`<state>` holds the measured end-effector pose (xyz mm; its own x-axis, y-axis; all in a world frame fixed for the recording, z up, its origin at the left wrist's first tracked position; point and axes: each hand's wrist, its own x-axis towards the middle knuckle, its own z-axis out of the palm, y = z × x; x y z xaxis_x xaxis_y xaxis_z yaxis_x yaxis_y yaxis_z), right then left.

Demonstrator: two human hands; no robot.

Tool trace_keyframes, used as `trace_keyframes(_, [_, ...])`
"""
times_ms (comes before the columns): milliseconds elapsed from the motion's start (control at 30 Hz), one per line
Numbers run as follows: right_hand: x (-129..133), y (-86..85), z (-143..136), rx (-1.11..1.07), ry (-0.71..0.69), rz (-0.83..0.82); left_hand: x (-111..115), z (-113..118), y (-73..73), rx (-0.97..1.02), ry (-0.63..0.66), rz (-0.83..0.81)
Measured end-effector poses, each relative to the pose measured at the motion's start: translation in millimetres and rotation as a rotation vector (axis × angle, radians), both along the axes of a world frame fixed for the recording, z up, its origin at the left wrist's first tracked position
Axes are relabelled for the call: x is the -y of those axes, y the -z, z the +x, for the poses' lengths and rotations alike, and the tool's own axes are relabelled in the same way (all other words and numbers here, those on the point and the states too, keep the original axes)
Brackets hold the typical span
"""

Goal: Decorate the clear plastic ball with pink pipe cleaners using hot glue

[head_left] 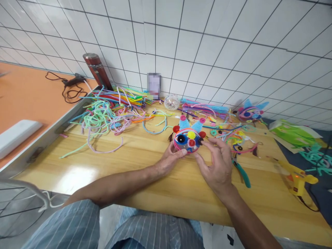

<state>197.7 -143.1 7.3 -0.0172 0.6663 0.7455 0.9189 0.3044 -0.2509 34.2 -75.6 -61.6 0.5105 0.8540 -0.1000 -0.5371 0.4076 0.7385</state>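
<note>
My left hand grips the lower left edge of a small pipe-cleaner animal face, thumb across its front. The face stands upright above the table, with light blue ears tipped in pink, red balls at the sides, a yellow disc, a red nose and a black button eye on blue at left. At its right edge my right hand has the index fingertip against a dark eye piece, the thumb near the lower rim. Those fingertips partly hide the right eye. Green-handled pliers lie beside my right hand.
Loose pipe cleaners heap at left; another bundle lies behind. A similar face stands back right. A yellow glue gun with a cord is at right. A thermos, phone and clear ball stand near the tiled wall.
</note>
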Motion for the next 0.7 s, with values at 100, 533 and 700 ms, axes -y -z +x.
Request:
trace_keyframes(100, [-3.2,3.4,-9.8,-0.010,0.027,0.002,-1.2,1.2,3.4,0.038,0.005,0.012])
trace_keyframes(533, [-14.1,54.3,-29.5,-0.661,0.023,-0.362,-9.8,1.5,14.5,-0.123,-0.158,0.126])
trace_keyframes(700, [-17.0,62.9,-31.6,-0.761,0.029,-0.427,-13.0,4.6,24.1,-0.179,-0.174,0.202])
